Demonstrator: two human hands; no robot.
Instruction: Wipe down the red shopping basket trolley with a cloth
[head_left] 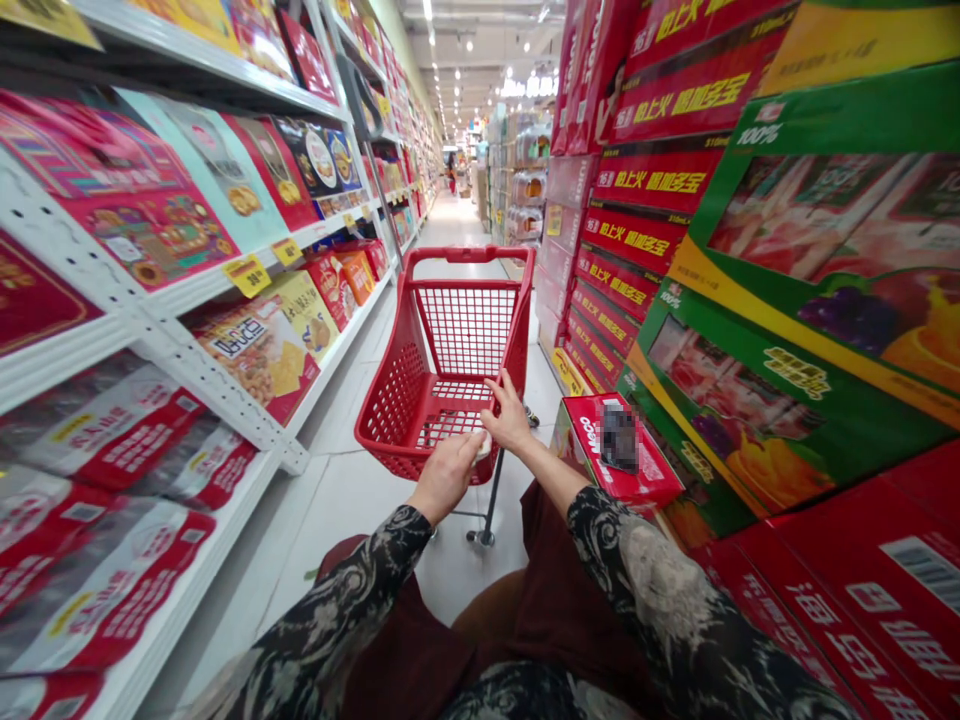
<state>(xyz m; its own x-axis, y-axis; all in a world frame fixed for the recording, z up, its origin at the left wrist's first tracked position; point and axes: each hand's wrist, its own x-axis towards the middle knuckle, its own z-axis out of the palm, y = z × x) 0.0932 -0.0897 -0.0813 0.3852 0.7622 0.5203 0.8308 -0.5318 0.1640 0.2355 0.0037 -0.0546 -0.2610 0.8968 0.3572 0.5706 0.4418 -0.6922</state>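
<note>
A red plastic shopping cart [420, 360] stands in the aisle just ahead of me, its basket empty. My left hand [444, 474] is closed over the near rim of the cart, fingers curled round the handle. My right hand [508, 416] rests on the same rim a little further right, fingers bent over the edge. Both arms wear dark patterned sleeves.
White shelves [187, 290] with boxed and bagged snacks line the left side. Stacked red and green drink cartons [750, 300] form a wall on the right, with a red box [615, 450] jutting out near my right arm. The pale floor aisle [457, 225] runs ahead, a distant person in it.
</note>
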